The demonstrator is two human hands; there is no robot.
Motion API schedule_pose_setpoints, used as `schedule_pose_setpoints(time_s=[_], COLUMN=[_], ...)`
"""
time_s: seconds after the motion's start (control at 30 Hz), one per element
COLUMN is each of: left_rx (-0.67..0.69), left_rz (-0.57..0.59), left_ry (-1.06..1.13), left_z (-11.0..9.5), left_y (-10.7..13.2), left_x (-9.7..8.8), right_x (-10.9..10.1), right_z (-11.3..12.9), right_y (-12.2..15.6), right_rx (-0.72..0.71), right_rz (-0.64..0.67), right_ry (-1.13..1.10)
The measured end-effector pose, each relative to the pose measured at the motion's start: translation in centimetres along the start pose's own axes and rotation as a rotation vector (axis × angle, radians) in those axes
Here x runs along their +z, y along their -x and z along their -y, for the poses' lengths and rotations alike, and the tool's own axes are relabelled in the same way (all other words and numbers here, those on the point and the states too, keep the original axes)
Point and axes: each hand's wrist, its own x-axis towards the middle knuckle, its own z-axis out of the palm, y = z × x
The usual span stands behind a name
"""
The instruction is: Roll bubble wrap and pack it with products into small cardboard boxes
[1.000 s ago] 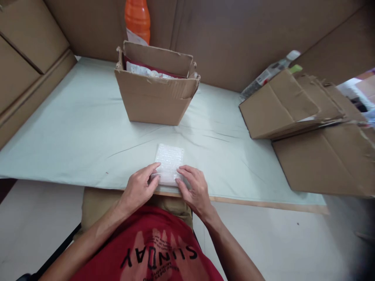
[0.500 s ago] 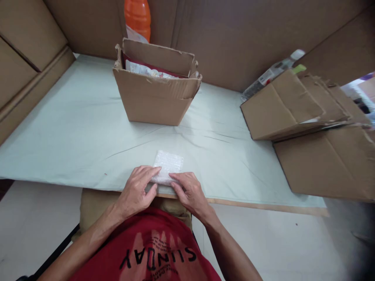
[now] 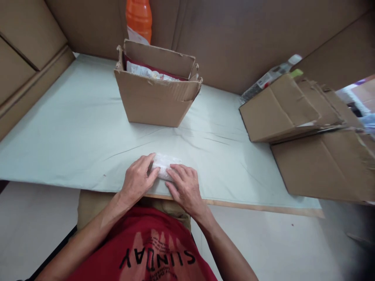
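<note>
A small piece of clear bubble wrap (image 3: 164, 160) lies near the table's front edge, rolled or folded into a short bundle. My left hand (image 3: 138, 174) grips its left end, thumb at the near side and fingers toward the far side. On the right part of the bundle rests my right hand (image 3: 185, 186), its fingers curled over the wrap and its thumb close to the near side. Whether anything is inside the wrap cannot be made out.
An open cardboard box (image 3: 155, 101) with printed packets inside stands beyond my hands. Behind it is an orange bottle (image 3: 139, 19). More cardboard boxes (image 3: 319, 164) sit at the right, beside a clear plastic bottle (image 3: 269, 80). Cardboard walls enclose the pale-covered table (image 3: 73, 128).
The flat bubble wrap has become a shorter, thicker bundle. Both hands have moved slightly forward, and the left fingers now reach round its far left corner.
</note>
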Motion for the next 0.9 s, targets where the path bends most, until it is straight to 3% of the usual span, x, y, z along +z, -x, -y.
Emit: schedule_pose_setpoints(time_s=[0.13, 0.27, 0.47, 0.57, 0.73, 0.9], left_rx=[-0.185, -0.358, -0.413, -0.405, -0.372, -0.214], left_rz=[-0.056, -0.049, 0.03, 0.036, -0.042, -0.047], left_ry=[0.204, 0.499, 0.794, 0.814, 0.694, 0.468], left_z=[-0.3, -0.5, -1.6, -2.5, -2.7, -2.7], left_y=[1.4, 3.0, 3.2, 3.0, 3.3, 3.2], left_x=[-0.6, -0.1, 1.1, 1.2, 0.8, -0.3], right_x=[1.1, 1.4, 0.9, 1.0, 0.6, -1.2], right_z=[-0.7, -0.7, 1.0, 1.5, 1.3, 0.5], right_y=[-0.9, -1.1, -0.8, -0.5, -0.4, -1.4], right_rx=[0.057, 0.199, 0.44, 0.449, 0.342, 0.26], right_rz=[-0.066, -0.156, -0.128, -0.085, -0.059, 0.022], right_ry=[-0.066, -0.286, -0.627, -0.706, -0.729, -0.775])
